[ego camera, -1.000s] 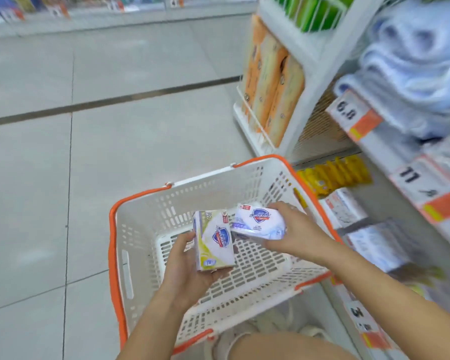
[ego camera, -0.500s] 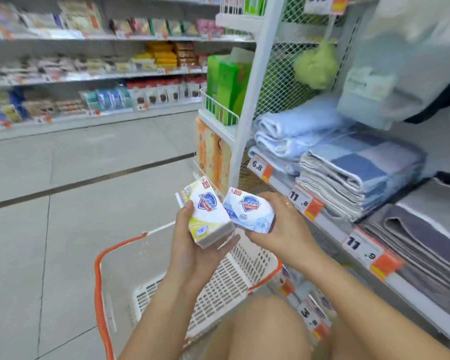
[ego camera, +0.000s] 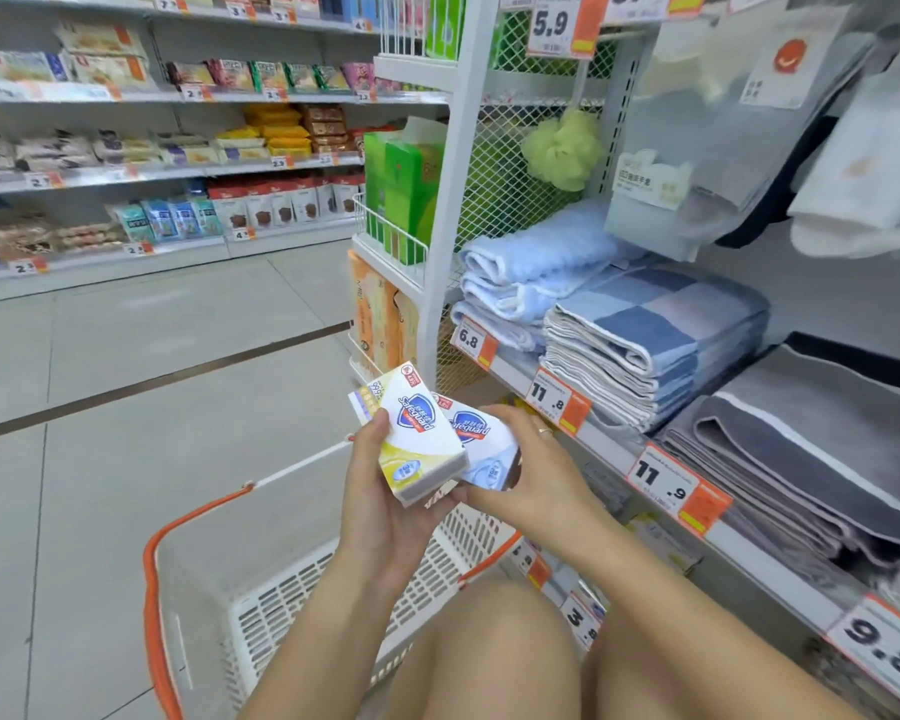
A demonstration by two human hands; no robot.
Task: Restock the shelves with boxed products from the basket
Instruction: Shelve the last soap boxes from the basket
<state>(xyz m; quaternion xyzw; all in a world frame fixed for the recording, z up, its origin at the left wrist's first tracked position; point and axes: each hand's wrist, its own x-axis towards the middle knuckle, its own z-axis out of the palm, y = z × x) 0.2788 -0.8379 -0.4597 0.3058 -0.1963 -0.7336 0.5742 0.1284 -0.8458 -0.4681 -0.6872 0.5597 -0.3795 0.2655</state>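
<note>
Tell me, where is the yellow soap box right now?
The yellow soap box sits mid-frame in the left hand, above the basket, its right edge overlapping the blue soap box.

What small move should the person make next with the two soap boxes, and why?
Probably carry the blue-and-white soap box in the right hand down toward the lower shelf: both boxes are already out of the white plastic basket, the left hand holding the yellow-and-white soap box.

Head-worn view, forward and down, close over hands, toward shelving.
</note>
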